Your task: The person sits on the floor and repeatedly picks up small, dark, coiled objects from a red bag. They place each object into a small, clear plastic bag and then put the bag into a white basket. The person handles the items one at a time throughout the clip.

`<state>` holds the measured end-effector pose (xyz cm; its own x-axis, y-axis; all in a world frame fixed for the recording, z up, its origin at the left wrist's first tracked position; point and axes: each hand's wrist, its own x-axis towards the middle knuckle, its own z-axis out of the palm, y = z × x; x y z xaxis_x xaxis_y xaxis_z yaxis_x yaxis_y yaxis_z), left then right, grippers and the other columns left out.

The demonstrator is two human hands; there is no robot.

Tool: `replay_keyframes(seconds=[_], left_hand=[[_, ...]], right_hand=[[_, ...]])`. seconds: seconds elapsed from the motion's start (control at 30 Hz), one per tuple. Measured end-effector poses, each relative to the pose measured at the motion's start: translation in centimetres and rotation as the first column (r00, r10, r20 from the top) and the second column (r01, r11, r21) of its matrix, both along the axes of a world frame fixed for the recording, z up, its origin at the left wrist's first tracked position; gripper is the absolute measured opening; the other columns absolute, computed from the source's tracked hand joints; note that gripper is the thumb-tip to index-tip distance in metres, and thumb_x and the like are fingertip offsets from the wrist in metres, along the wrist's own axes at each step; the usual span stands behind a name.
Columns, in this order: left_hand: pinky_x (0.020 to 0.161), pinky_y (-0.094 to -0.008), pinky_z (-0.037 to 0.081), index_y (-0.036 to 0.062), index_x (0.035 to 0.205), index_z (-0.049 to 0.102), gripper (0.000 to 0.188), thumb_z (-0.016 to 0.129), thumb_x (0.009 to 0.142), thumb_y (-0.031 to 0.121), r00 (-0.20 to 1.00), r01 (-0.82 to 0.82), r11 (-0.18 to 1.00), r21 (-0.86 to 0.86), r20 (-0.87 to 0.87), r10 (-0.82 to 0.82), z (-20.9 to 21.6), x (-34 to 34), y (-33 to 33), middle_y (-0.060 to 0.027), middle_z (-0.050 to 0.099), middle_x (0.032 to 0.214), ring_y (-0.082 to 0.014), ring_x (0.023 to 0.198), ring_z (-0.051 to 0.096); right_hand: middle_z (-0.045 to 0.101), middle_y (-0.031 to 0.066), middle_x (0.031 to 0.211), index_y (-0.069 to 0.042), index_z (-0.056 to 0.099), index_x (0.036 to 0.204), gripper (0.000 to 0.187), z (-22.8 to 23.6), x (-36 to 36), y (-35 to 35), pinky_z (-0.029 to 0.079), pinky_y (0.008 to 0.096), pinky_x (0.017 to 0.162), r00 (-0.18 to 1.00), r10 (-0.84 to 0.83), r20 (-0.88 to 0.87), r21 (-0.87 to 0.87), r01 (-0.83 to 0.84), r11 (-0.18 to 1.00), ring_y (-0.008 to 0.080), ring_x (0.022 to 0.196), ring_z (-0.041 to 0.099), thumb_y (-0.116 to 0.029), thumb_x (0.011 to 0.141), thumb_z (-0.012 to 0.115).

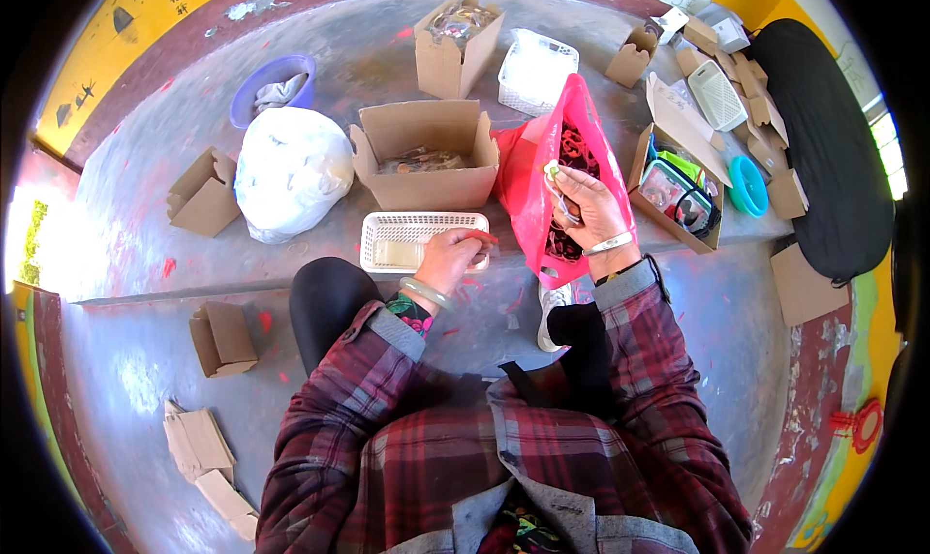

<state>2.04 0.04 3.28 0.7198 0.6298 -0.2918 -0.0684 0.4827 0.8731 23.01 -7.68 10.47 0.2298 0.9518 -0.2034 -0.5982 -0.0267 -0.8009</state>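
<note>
My left hand [448, 265] is closed, pinching a small red strip [480, 236] at its fingertips, above the right end of a shallow white plastic basket [387, 227]. Something pale and flat lies in that basket. My right hand [593, 213] is closed round a small item with a pale green round end [552, 169]; a bit of shiny metal shows between the fingers, but its kind is unclear. It is over the mouth of a bright pink plastic bag [523, 191], which stands open and holds many red and black pieces [575, 149].
An open cardboard box [421, 188] with clear packets stands behind the basket. Left of it are a stuffed white bag [294, 171] and a purple basin [242, 99]. To the right are a filled carton [702, 234] and a turquoise basket [747, 186]. A raised step edge crosses before my knees.
</note>
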Motion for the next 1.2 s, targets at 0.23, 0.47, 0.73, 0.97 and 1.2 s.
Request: replay_keyframes(seconds=[0.23,0.47,0.73,0.97,1.2], left_hand=[[0.052,-0.0194,0.037,-0.0088,0.091,0.062,0.021,0.046,0.083,0.002,1.0,-0.005,1.0,-0.021,0.009,0.006,-0.3,-0.2,0.1,-0.0035,0.056,0.072,-0.0065,0.059,0.047],[0.052,-0.0197,0.037,-0.0076,0.09,0.063,0.021,0.047,0.082,0.002,1.0,-0.012,1.0,-0.012,-0.02,0.012,-0.3,0.0,0.0,-0.003,0.056,0.072,-0.0065,0.059,0.047],[0.054,-0.0191,0.038,-0.0068,0.091,0.063,0.023,0.045,0.083,0.004,0.998,0.0,0.997,0.073,-0.058,0.005,-1.1,-0.3,0.4,-0.0026,0.057,0.072,-0.0064,0.06,0.049],[0.068,-0.0216,0.048,-0.0079,0.093,0.06,0.019,0.048,0.084,0.003,0.999,0.023,1.0,0.011,-0.048,-0.023,-0.8,-0.3,0.7,-0.0097,0.062,0.085,-0.0124,0.072,0.059],[0.065,-0.0211,0.047,-0.0077,0.094,0.06,0.019,0.049,0.084,0.003,0.997,0.026,0.999,0.038,-0.079,-0.023,-2.1,-0.2,0.7,-0.0084,0.062,0.084,-0.0114,0.071,0.058]], right_hand=[[0.065,0.0064,0.085,-0.005,0.064,0.081,0.015,-1.0,-1.7,0.9,0.046,0.0343,0.077,0.998,0.03,-0.05,0.123,-0.023,0.992,0.0173,0.073,0.06,-0.019,0.084,0.06],[0.056,0.0023,0.073,-0.001,0.055,0.11,0.026,-1.2,-2.5,0.9,0.05,0.0287,0.07,0.989,-0.069,-0.129,-0.006,0.069,0.998,0.0119,0.067,0.056,-0.013,0.087,0.054],[0.046,-0.0031,0.071,-0.001,0.049,0.121,0.037,0.1,-3.2,0.6,0.026,0.0178,0.044,0.995,0.1,0.028,-0.149,-0.095,0.984,0.0043,0.053,0.036,-0.023,0.092,0.05],[0.057,-0.0018,0.068,0.001,0.065,0.098,0.022,0.3,-4.0,0.1,0.037,0.0204,0.049,0.722,0.157,0.673,-0.204,-0.022,0.979,0.0037,0.056,0.044,-0.016,0.086,0.058],[0.066,0.0048,0.072,0.001,0.068,0.087,0.013,-2.0,-5.3,0.3,0.046,0.0231,0.058,0.616,0.034,0.787,-0.062,0.024,0.998,0.008,0.063,0.058,-0.008,0.078,0.064]])
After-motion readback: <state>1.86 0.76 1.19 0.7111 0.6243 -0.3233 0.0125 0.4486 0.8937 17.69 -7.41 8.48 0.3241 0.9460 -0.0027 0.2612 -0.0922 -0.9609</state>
